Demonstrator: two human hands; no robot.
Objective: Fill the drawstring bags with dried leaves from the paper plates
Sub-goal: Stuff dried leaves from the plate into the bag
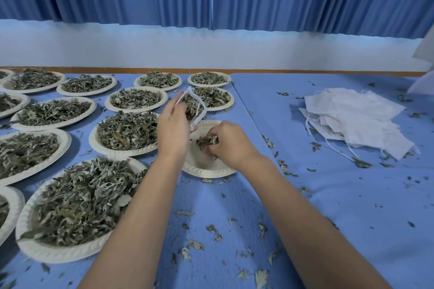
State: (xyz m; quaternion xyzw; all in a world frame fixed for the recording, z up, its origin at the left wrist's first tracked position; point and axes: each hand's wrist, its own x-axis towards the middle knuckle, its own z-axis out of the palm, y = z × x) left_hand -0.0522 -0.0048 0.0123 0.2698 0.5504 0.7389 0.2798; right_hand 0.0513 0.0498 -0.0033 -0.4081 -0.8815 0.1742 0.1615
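Pinching the mouth of one white drawstring bag (199, 115), the left hand (173, 134) holds it raised above the desk (328, 206), its grip narrow on the cloth; dried leaves show inside. The right hand (231, 145) rests in one nearly empty paper plate (204, 170), its grip curled tight round a small clump of leaves (206, 141). Thirteen heaped plates (47, 256) lie to the left, three of them cut by the picture's edge. One loose pile of flat bags (352, 115) lies well apart on the right; how many it holds I cannot tell.
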